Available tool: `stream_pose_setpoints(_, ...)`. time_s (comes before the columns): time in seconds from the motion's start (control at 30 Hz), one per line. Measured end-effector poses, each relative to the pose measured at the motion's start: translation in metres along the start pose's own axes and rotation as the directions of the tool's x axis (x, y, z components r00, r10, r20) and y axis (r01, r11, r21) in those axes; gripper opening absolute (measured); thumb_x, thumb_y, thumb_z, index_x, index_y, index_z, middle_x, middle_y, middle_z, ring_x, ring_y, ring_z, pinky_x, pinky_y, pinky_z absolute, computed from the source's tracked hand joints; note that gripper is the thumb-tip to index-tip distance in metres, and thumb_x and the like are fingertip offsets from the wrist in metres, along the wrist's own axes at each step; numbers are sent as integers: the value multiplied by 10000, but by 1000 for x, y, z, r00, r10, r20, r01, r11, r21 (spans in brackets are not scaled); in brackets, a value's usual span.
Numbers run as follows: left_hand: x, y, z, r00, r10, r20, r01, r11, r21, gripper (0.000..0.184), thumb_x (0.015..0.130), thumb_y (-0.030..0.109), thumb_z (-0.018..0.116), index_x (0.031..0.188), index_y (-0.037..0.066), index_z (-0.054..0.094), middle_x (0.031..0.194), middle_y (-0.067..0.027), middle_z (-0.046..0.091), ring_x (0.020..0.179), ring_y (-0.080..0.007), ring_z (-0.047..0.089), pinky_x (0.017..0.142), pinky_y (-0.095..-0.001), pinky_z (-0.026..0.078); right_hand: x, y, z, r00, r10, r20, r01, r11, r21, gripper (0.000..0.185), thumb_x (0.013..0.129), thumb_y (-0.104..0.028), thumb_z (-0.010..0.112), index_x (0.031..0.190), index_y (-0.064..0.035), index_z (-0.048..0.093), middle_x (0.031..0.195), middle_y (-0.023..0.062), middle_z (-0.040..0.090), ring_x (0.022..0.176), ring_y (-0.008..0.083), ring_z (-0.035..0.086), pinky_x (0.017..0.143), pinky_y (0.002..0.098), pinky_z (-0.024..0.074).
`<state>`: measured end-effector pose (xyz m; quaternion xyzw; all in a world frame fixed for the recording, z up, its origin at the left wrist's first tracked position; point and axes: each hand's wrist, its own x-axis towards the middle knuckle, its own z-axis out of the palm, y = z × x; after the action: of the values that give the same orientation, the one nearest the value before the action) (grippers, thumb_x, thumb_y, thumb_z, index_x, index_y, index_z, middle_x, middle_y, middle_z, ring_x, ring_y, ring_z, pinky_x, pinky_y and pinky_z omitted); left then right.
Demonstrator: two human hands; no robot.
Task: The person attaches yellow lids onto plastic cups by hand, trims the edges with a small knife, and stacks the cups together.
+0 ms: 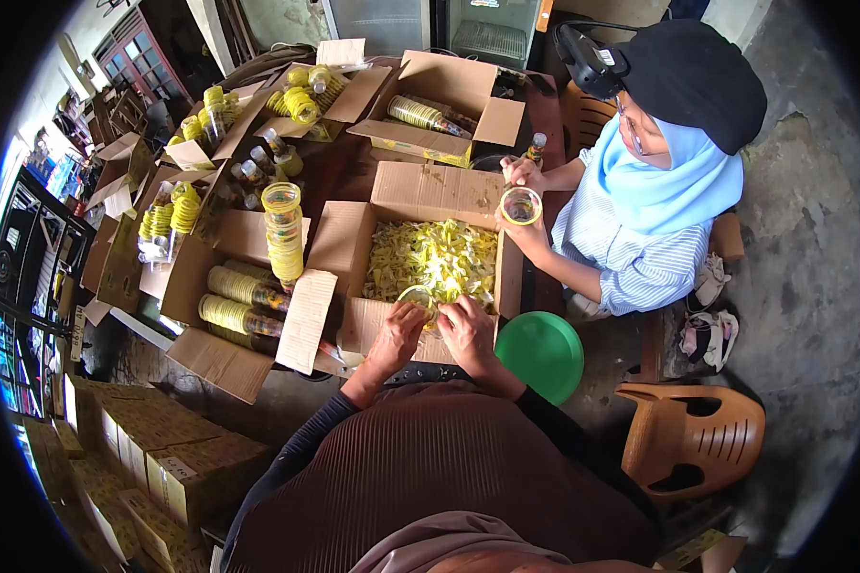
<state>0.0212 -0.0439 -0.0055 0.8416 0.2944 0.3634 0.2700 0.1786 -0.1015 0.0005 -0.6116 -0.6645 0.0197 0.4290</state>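
Both my hands are over the near edge of an open cardboard box (pixel 434 194) filled with yellow-green shredded pieces (pixel 440 250). A clear round cup (pixel 417 297) with a yellowish rim is held in my left hand (pixel 398 334). My right hand (pixel 469 334) is just right of the cup, its fingers bent together near the rim; whatever they pinch is too small to make out. Left of the box stands a tall stack of yellow-rimmed cups (pixel 283 229).
Across the box's right side a co-worker (pixel 640 191) holds a similar cup (pixel 521 205). A green basin (pixel 541 357) sits beside the box, near an orange chair (pixel 695 439). Boxes of stacked cups (pixel 234 313) lie left; another box (pixel 440 105) is behind.
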Motion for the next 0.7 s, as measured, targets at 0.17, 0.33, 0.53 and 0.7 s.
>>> stream_pose_setpoints(0.17, -5, -1, 2, 998, -32, 53, 31, 999, 24, 115, 836, -33, 596, 950, -25, 615, 953, -173, 634, 898, -364, 587, 792, -428, 491, 1, 3, 11, 1000, -6, -29, 4, 997, -77, 204, 749, -33, 710, 941, -40, 642, 811, 104, 524, 728, 290, 590, 618, 396, 481)
stream_pose_setpoints(0.33, -6, 5, 2, 998, 46, 30, -45, 998, -39, 165, 810, -34, 613, 974, -20, 613, 999, -195, 634, 966, -389, 588, 833, -438, 499, 6, 22, 11, 980, 196, -38, -189, 972, 137, 142, 743, -8, 706, 870, -33, 647, 762, 111, 573, 676, 280, 603, 596, 372, 477)
stream_pose_setpoints(0.53, 1, 13, -8, 1000, -2, 9, 2, 1000, -16, 218, 792, -21, 652, 998, -10, 581, 955, -184, 627, 946, -395, 585, 816, -442, 494, -5, 6, 0, 990, 142, -19, -134, 968, 214, 157, 725, 7, 725, 853, -36, 644, 758, 94, 591, 658, 265, 611, 571, 353, 485)
stream_pose_setpoints(0.7, 1, 10, -3, 999, 8, -37, -7, 1000, 28, 241, 805, 3, 665, 1024, 1, 567, 936, -174, 627, 910, -389, 588, 790, -439, 495, -2, -3, -8, 994, 101, -49, -91, 980, 176, 153, 729, 3, 722, 854, -39, 644, 761, 89, 578, 663, 265, 608, 582, 357, 487)
